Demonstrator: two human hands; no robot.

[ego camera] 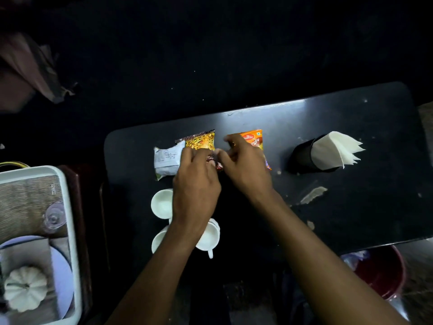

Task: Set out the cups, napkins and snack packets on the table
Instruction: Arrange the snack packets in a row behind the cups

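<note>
Three snack packets lie in a row on the black table: a white one at the left, a yellow one in the middle, an orange one at the right. My left hand rests its fingers on the yellow packet's lower end. My right hand covers most of the orange packet, fingers curled on it. Three white cups stand near the table's front left, partly hidden under my left forearm. White napkins fan out of a black holder at the right.
A white tray at the left holds a woven mat, a clear glass, a plate and a small white pumpkin. A red bucket stands below the table's right front edge. Paper scraps lie on the table.
</note>
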